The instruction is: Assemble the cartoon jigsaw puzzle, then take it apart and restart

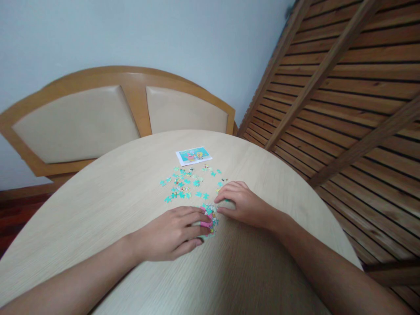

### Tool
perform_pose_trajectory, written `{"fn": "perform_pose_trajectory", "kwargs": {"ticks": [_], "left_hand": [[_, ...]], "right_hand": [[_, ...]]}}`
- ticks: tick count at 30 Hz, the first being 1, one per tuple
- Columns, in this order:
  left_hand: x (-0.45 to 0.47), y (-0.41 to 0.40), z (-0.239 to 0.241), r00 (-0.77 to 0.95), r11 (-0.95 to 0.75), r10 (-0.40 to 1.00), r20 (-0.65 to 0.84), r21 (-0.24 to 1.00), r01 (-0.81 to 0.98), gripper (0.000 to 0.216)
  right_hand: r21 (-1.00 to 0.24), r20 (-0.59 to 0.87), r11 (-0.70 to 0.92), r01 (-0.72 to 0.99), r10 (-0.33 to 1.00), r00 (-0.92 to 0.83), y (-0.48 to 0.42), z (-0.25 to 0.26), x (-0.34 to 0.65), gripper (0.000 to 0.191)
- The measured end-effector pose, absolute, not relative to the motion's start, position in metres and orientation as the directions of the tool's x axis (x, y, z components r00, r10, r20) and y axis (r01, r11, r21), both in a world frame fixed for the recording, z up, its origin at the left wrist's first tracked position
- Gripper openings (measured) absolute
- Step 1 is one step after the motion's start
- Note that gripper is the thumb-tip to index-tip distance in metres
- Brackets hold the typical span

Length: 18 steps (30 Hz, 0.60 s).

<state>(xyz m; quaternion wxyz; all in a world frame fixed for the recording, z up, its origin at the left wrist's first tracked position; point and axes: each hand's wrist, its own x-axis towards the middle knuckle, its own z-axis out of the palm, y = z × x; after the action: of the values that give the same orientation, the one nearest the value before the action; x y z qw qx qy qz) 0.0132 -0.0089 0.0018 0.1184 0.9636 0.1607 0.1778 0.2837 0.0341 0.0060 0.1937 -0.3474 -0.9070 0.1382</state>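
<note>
On the round pale-wood table (114, 205) lie several small teal jigsaw pieces (183, 186), scattered ahead of my hands. A joined cluster of pink and teal pieces (209, 220) lies between my hands. My left hand (172, 234) rests on the table with its fingertips pressed on the left side of that cluster. My right hand (241, 203) lies knuckles up just right of it, fingers curled with their tips touching the cluster's upper right edge. A small reference picture card (193, 155) lies beyond the loose pieces.
A wooden bench with two beige padded back panels (98, 118) stands behind the table against a pale blue wall. A slatted wooden partition (344, 100) runs along the right side, close to the table's edge.
</note>
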Motion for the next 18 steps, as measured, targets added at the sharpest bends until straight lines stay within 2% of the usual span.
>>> {"fn": "perform_pose_trajectory", "kwargs": {"ticks": [3,6,8,14,18], "left_hand": [[0.013,-0.008,0.001,0.882,-0.919,0.358,0.306,0.281,0.275,0.025],[0.012,-0.007,0.001,0.873,-0.914,0.377,0.308,0.274,0.298,0.023],[0.012,-0.006,0.0,0.87,-0.912,0.386,0.306,0.27,0.309,0.023],[0.011,-0.006,0.0,0.869,-0.905,0.405,0.285,0.265,0.334,0.026],[0.011,-0.006,0.0,0.86,-0.891,0.433,0.269,0.272,0.363,0.028]], "right_hand": [[-0.359,0.24,0.738,0.572,0.665,-0.707,0.035,0.006,0.286,0.009],[-0.376,0.206,0.763,0.526,0.622,-0.755,0.034,0.006,0.287,0.027],[-0.404,0.188,0.767,0.498,0.603,-0.775,0.033,0.009,0.287,0.032],[-0.382,0.167,0.707,0.595,0.686,-0.708,0.029,0.021,0.291,0.023],[-0.389,0.136,0.713,0.583,0.67,-0.73,0.028,0.02,0.291,0.015]]}}
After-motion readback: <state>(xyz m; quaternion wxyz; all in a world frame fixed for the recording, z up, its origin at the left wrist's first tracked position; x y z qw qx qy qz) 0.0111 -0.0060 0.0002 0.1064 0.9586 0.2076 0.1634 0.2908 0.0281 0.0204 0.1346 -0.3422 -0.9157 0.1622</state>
